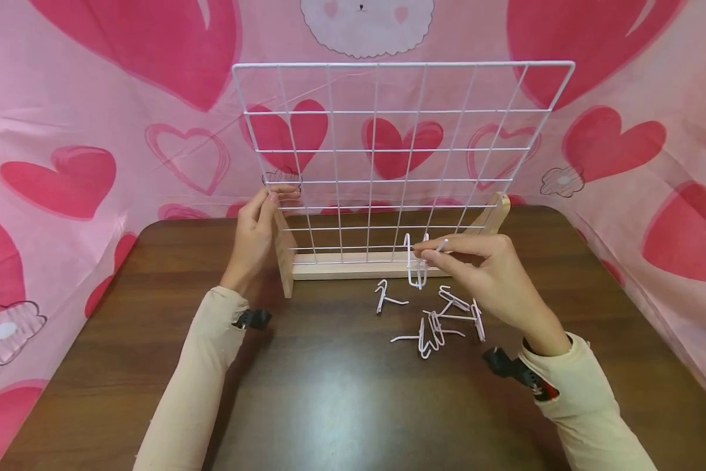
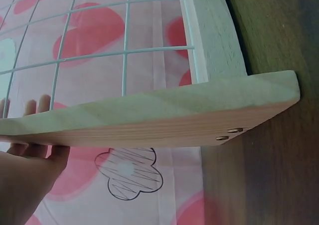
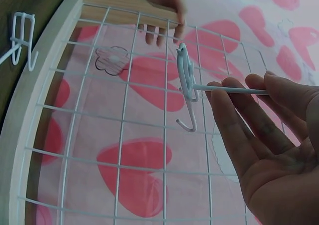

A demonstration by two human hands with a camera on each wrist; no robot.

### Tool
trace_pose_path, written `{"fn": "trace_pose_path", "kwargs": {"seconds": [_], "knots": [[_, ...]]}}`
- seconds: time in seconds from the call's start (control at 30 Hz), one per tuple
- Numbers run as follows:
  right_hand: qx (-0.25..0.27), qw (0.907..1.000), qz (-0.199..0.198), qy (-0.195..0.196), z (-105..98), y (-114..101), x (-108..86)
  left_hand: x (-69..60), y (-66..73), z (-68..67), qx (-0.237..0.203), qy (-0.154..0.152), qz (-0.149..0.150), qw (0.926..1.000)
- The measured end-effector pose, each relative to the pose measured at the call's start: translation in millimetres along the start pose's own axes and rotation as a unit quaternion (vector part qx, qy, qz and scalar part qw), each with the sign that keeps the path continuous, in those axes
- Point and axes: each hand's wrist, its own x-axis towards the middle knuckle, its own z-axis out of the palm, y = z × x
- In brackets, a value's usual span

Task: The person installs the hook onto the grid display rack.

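A white wire grid [image 1: 373,150] stands in a wooden stand [image 1: 341,270] at centre frame, on a brown bench [image 1: 305,386]. No hook appears hung on it, so the work looks barely begun. Right of centre, the right hand [image 1: 502,281] pinches a white hook [image 3: 186,78] by its stem, near the grid; several loose hooks [image 1: 437,328] lie below. Left of centre, the left hand [image 1: 255,229] grips the stand's side.

Long cream sleeves [image 1: 190,373] meet black wrist cameras [image 1: 500,362], the right showing red.

Metal grid [image 1: 373,150], matt wooden stand [image 1: 347,269]
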Motion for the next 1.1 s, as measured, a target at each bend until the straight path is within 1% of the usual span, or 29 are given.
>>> {"fn": "trace_pose_path", "kwargs": {"seconds": [0.07, 0.27, 0.5, 0.67, 0.77, 0.9, 1.0, 1.1], "knots": [[-0.001, 1.0, 0.004, 0.007, -2, 0, -1.0, -0.7, -0.6, 0.1, 0.007, 0.002, 0.002, 1.0], [-0.009, 0.9994, 0.008, 0.032, -11, -4, -1.3, -0.1, -0.9, -0.6, 0.002, 0.004, 0.004, 1.0], [-0.008, 0.998, 0.007, 0.062, -20, -6, -1.6, 0.3, -1.5, -2.5, 0.013, -0.006, 0.005, 0.9999], [-0.01, 0.9968, 0.002, 0.079, -23, -9, -2.3, 0.0, -3.6, -4.3, -0.012, -0.022, 0.003, 0.9997], [-0.014, 0.9956, -0.006, 0.092, -22, -21, -1.2, -0.1, -4.8, -4.9, -0.023, -0.026, 0.004, 0.9994], [-0.027, 0.9932, -0.012, 0.113, -22, -35, -0.6, 2.2, -21.1, -8.8, -0.025, -0.024, 0.01, 0.9993], [-0.033, 0.991, -0.02, 0.128, -23, -36, -0.4, 4.0, -33.1, -11.1, -0.03, -0.019, 0.016, 0.9992], [-0.043, 0.9874, -0.032, 0.149, -25, -37, 0.4, 3.6, -33.8, -9.4, -0.03, -0.013, 0.018, 0.9993]]}}
